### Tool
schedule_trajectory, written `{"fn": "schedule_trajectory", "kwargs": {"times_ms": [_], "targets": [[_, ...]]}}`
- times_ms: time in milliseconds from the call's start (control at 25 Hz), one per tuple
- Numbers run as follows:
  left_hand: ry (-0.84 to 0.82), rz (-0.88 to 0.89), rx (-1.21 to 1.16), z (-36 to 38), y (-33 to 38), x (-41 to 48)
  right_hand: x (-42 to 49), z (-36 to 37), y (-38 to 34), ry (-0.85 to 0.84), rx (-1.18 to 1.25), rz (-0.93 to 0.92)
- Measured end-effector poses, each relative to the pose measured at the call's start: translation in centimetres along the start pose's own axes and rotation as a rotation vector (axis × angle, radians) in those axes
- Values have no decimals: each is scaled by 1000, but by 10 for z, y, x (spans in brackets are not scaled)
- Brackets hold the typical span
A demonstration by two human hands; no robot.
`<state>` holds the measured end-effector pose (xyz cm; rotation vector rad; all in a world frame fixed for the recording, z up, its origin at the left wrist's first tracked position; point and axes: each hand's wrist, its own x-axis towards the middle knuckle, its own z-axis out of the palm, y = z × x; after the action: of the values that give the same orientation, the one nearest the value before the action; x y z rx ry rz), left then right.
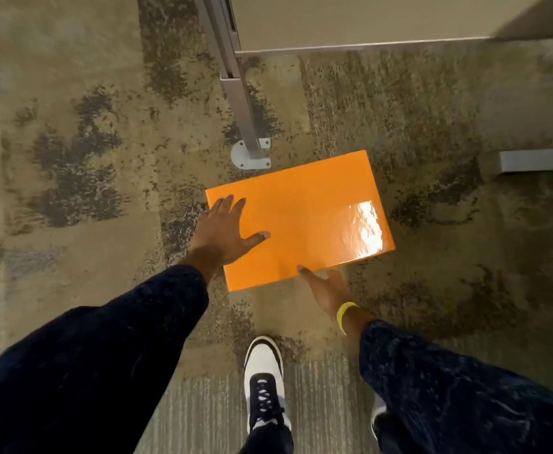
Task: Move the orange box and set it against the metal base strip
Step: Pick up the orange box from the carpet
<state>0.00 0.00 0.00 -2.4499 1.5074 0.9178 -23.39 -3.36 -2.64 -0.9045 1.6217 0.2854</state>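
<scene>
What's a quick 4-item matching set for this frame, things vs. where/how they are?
Column 1:
1. left hand
2. right hand
3. orange box
4. white shoe

Column 2:
A. flat on the carpet, below the metal post's foot plate
B. at the box's near edge, yellow wristband behind it
C. bottom centre, dark laces
D. spread open on the box's left end

Pairs: 1-D, 2-B, 3-A, 4-C
</scene>
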Motion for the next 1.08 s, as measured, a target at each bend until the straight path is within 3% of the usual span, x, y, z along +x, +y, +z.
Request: {"fn": "schedule_trajectory", "kwargs": {"times_ms": [240, 440, 600, 840, 1080], "targets": [[8, -44, 71, 22, -26, 71, 41, 18, -6, -15, 342, 176], [-30, -86, 61, 27, -43, 123, 65, 37, 0, -36, 606, 175], [-116, -85, -61, 32, -52, 149, 73, 48, 4, -5, 659, 169], [-100, -82, -132, 36, -49, 154, 74, 50, 7, -85, 809, 154], [-164, -22, -244, 44, -34, 127, 63, 21, 38, -19, 778, 145]]}}
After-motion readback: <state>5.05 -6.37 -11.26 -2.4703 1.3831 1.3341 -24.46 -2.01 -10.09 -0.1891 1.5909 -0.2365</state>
